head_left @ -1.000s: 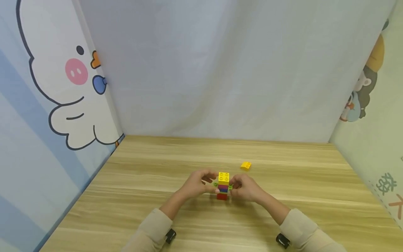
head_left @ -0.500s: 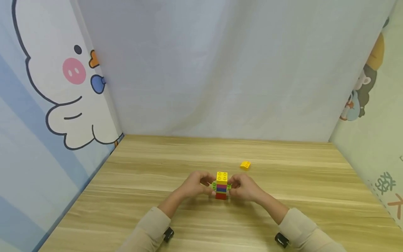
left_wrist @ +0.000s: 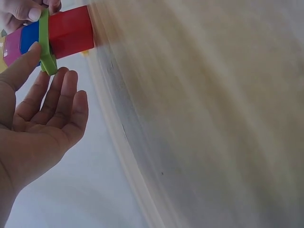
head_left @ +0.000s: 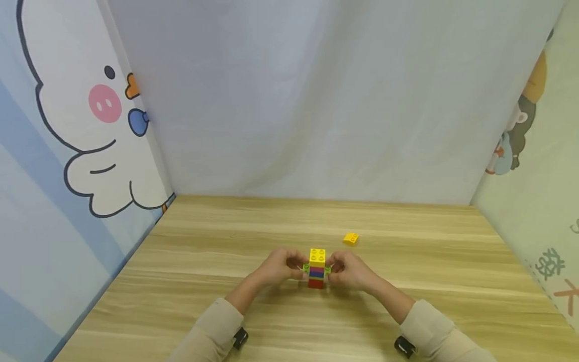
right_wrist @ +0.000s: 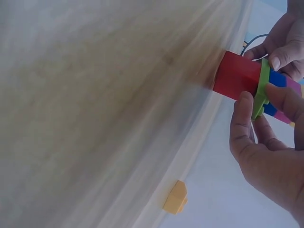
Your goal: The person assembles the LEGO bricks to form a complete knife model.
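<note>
A stack of toy building bricks (head_left: 316, 269) stands upright on the table. Red (left_wrist: 71, 31) is at its base, then a thin green plate (right_wrist: 261, 90), blue, magenta, and a studded yellow brick (head_left: 317, 257) on top. The green plate juts out on both sides. My left hand (head_left: 278, 266) pinches its left end, thumb near the blue brick and the other fingers loosely spread in the left wrist view. On the opposite side, my right hand (head_left: 350, 270) pinches the right end between thumb and fingers. Parts of the fingertips are hidden behind the stack.
A loose yellow-orange brick (head_left: 351, 239) with a sloped side lies behind the stack, slightly right. The wood-grain table (head_left: 217, 226) meets a pale curtain (head_left: 316, 100) at the back. Printed cartoon panels stand left and right.
My left thumb has moved from the front of the stack to the green plate's left end, and its fingers have drawn in. My right hand stays at the right end. The loose brick stays put.
</note>
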A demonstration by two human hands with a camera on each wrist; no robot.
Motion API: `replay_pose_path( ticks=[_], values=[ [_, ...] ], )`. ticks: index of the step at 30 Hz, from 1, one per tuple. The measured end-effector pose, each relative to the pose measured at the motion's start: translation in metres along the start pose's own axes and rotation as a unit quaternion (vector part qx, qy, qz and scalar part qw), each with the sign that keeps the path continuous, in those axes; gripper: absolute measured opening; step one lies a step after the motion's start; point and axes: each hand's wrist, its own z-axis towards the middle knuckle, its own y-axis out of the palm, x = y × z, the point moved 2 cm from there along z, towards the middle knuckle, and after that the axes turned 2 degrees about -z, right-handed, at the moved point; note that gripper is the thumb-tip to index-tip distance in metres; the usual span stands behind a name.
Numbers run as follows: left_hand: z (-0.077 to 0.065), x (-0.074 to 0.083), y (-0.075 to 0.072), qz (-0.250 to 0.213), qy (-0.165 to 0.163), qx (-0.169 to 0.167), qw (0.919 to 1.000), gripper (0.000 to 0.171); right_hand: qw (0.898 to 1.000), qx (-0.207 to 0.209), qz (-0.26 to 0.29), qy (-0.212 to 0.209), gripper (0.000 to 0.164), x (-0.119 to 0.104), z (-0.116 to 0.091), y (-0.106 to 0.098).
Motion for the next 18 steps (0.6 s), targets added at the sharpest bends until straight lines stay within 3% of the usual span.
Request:
replay_pose_path(
  ticks=[5, 12, 18],
  values=[
    [-0.0019, -0.0017, -0.0003, -0.002, -0.004, 0.0, 1.0, 0.028, 0.999, -0.013, 0.031, -0.005, 0.026, 0.0001, -0.0025, 0.002],
    [-0.0018, 0.0024, 0.0009, 0.008, 0.006, -0.006, 0.9999, 0.028, 1.0, -0.018, 0.023, 0.006, 0.028, 0.0015, -0.0051, -0.0011],
    [-0.0016, 0.0033, 0.0009, 0.004, -0.008, -0.003, 1.0, 0.027, 0.997, -0.048, 0.066, 0.011, 0.037, 0.0034, -0.0093, -0.0079]
  ],
)
